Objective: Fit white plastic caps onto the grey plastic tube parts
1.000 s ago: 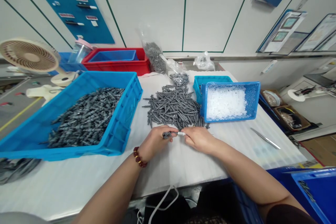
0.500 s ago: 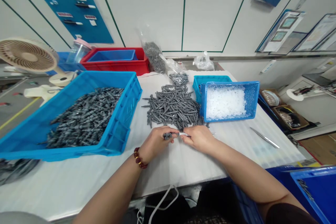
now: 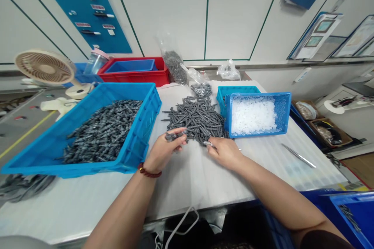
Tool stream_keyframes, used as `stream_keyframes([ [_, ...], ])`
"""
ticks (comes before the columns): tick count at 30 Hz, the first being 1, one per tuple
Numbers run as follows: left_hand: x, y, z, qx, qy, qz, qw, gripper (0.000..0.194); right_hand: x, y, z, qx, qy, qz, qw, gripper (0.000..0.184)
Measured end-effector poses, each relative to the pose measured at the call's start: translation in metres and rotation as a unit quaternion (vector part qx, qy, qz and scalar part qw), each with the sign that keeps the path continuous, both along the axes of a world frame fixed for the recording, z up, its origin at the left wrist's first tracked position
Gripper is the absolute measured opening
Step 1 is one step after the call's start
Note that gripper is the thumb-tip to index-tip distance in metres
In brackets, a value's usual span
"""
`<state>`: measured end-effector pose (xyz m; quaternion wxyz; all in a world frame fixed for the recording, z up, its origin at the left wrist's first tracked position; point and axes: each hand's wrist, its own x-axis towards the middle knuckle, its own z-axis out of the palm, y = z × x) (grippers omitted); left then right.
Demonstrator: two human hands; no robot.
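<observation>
Grey parts (image 3: 172, 137) are gripped in the curled left hand (image 3: 163, 149), at seven o'clock from the centre of the grey pile (image 3: 195, 118). A slim tool (image 3: 207, 143) is pinched by the right hand (image 3: 226, 152) at five o'clock. White pieces (image 3: 253, 113) are held in a blue bin (image 3: 260, 135) at three o'clock; a large blue crate (image 3: 87, 169) is placed at nine o'clock.

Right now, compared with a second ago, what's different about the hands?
They have parted: the left hand has moved away to the left and a little forward, with grey parts in its fingers. The right hand is about where it was, still holding a thin, pale-tipped piece. The view has shifted slightly. The big blue crate and silver pointed tool lie as before.
</observation>
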<state>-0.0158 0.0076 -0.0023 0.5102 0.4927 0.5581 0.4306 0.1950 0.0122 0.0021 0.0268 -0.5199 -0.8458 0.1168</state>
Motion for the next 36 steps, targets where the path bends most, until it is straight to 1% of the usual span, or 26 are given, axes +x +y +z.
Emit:
stream_keyframes([
  [1,-0.003,0.003,-0.001,0.007,0.002,0.028,1.0,0.039,0.0,0.001,-0.001,0.001,0.011,0.009,1.0,0.021],
  [2,-0.006,0.005,-0.002,0.03,0.028,0.049,0.998,0.032,0.001,0.001,-0.003,0.003,0.023,0.016,1.0,0.021],
  [3,-0.008,0.007,-0.003,0.064,0.076,0.061,0.993,0.027,0.001,0.002,-0.005,0.004,0.034,0.02,0.999,0.022],
  [4,-0.009,0.008,-0.005,0.105,0.14,0.061,0.983,0.026,0.002,0.003,-0.007,0.004,0.044,0.023,0.999,0.023],
  [5,-0.01,0.009,-0.007,0.144,0.213,0.045,0.965,0.027,0.003,0.003,-0.009,0.004,0.053,0.026,0.998,0.025],
  [6,-0.009,0.009,-0.009,0.172,0.289,0.018,0.942,0.028,0.004,0.004,-0.011,0.002,0.061,0.028,0.998,0.027],
  [7,-0.007,0.008,-0.01,0.182,0.36,-0.018,0.915,0.026,0.004,0.004,-0.012,0.0,0.067,0.031,0.997,0.028],
  [9,-0.002,0.006,-0.012,0.164,0.475,-0.092,0.86,0.021,0.005,0.003,-0.012,-0.004,0.077,0.037,0.996,0.029],
  [10,0.002,0.005,-0.012,0.146,0.52,-0.118,0.833,0.022,0.004,0.002,-0.011,-0.007,0.08,0.038,0.996,0.03],
  [12,0.008,0.004,-0.011,0.114,0.589,-0.141,0.787,0.023,0.003,0.0,-0.006,-0.018,0.076,0.032,0.996,0.029],
  [14,0.012,0.003,-0.011,0.094,0.633,-0.137,0.756,0.021,0.001,-0.002,-0.001,-0.033,0.062,0.023,0.997,0.026],
  [16,0.012,0.003,-0.012,0.088,0.651,-0.132,0.742,0.019,0.0,-0.003,0.002,-0.045,0.05,0.021,0.998,0.022],
  [18,0.01,0.003,-0.014,0.096,0.648,-0.128,0.745,0.015,0.0,-0.002,0.002,-0.047,0.045,0.025,0.998,0.02],
  [20,0.005,0.004,-0.016,0.106,0.625,-0.117,0.765,0.017,0.0,-0.002,0.001,-0.043,0.046,0.03,0.998,0.019],
  [22,0.001,0.005,-0.015,0.114,0.581,-0.089,0.801,0.019,0.001,-0.001,0.0,-0.037,0.051,0.033,0.998,0.018],
  [25,0.0,0.004,-0.011,0.138,0.467,-0.032,0.873,0.019,0.002,0.0,0.0,-0.037,0.053,0.033,0.997,0.018],
  [26,0.0,0.004,-0.009,0.143,0.42,-0.031,0.896,0.02,0.002,0.0,0.0,-0.039,0.052,0.032,0.997,0.018],
  [28,0.003,0.002,-0.007,0.148,0.336,-0.063,0.928,0.02,0.002,0.0,0.0,-0.043,0.05,0.034,0.997,0.018],
  [30,0.006,0.0,-0.006,0.164,0.286,-0.107,0.938,0.02,0.002,0.001,0.0,-0.046,0.048,0.039,0.997,0.018],
  [32,0.007,-0.001,-0.006,0.185,0.272,-0.126,0.936,0.02,0.002,0.001,0.001,-0.052,0.044,0.045,0.997,0.019],
  [34,0.008,-0.003,-0.006,0.18,0.281,-0.12,0.935,0.02,0.001,0.0,0.002,-0.059,0.033,0.048,0.997,0.019],
  [36,0.007,-0.003,-0.005,0.157,0.3,-0.105,0.935,0.019,0.001,0.0,0.002,-0.064,0.015,0.051,0.996,0.018],
])
